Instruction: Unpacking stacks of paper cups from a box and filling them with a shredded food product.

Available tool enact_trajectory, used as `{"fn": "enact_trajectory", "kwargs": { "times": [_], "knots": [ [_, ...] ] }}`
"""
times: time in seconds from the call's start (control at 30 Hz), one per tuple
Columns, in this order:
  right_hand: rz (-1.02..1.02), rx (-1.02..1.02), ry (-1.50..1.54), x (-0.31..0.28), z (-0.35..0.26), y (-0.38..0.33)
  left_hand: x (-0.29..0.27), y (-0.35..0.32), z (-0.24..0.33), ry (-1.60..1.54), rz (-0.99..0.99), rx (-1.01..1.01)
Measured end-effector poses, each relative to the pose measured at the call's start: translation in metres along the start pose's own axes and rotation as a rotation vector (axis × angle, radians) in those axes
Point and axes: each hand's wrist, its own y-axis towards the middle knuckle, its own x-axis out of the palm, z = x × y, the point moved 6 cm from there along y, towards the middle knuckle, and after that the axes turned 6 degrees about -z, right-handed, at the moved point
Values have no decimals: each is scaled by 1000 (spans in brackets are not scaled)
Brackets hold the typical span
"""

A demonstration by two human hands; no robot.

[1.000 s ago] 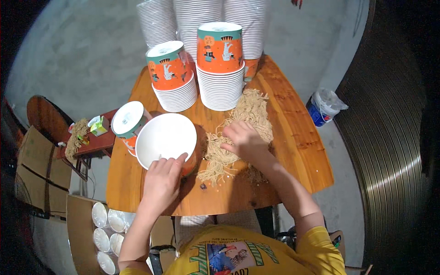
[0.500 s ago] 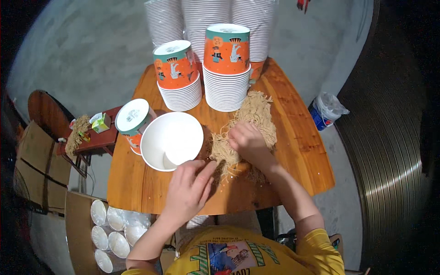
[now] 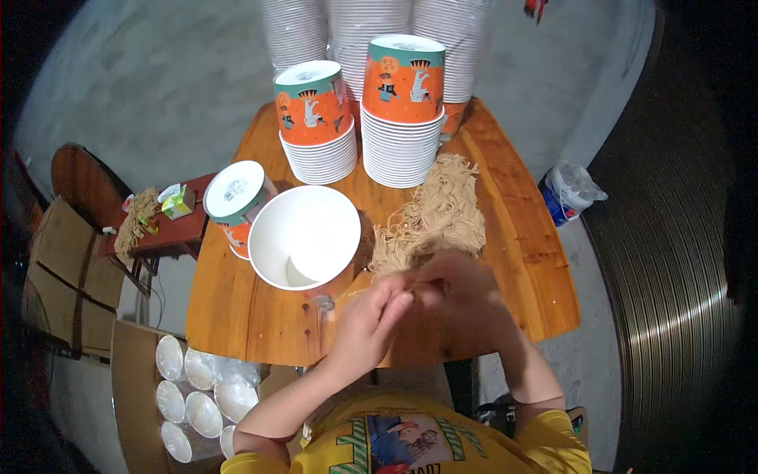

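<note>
My left hand [image 3: 369, 322] is over the table's front part, its thumb and fingers pressed together. Whatever it pinches, if anything, is too small to make out. Meeting it fingertip to fingertip, my right hand [image 3: 462, 296] is smeared by motion, so its fingers cannot be read. Just beyond the hands lies a loose heap of thin tan strands [image 3: 442, 209], like cord or yarn. To the left, a big white paper bucket [image 3: 308, 233] leans with its mouth toward me. Behind it an orange and green paper bucket [image 3: 235, 193] rests bottom up.
Two stacks of upturned printed buckets, the left [image 3: 316, 118] and the right [image 3: 404, 103], stand farther back on the wooden table [image 3: 521, 261]. Tall wrapped stacks [image 3: 367, 28] rise behind. A carton of wrapped buckets [image 3: 130, 371] sits lower left; a lined pail [image 3: 568, 193] stands right.
My right hand has left the tan strands and come nearer to me, meeting my left hand. The left hand has shifted right and its fingers have closed. The view has shifted slightly.
</note>
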Motion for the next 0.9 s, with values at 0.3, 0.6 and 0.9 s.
{"fn": "enact_trajectory", "kwargs": {
  "times": [0.3,0.6,0.9],
  "knots": [
    [141,106,-172,-11,23,-24,-2,-47,-50,-210,-171,-352],
    [74,-37,-823,15,15,-18,-32,-59,-53,153,-86,-324],
    [-171,488,586,101,21,-23,-36,-40,-15,458,-37,26]
  ]
}}
